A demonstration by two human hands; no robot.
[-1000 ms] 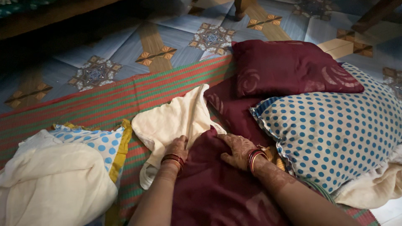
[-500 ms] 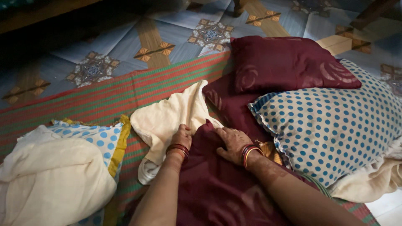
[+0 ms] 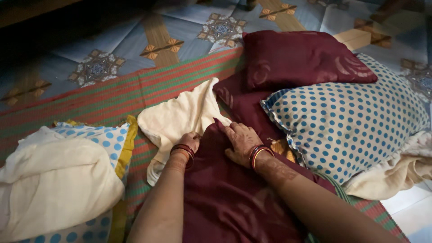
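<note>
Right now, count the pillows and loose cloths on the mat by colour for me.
Maroon pillows: 2
Blue-dotted pillows: 2
Cream cloths: 3
Total: 7

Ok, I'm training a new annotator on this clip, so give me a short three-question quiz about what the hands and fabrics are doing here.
1. True or false: the right hand lies flat on the maroon cloth.
2. What does the left hand grip, the cream cloth or the maroon cloth's edge?
3. Which cushion lies nearest the right wrist: A, the dotted pillow; B, the maroon cushion?

Key: 1 true. 2 cannot tell; its curled fingers sit where the two cloths meet. 3 A.
</note>
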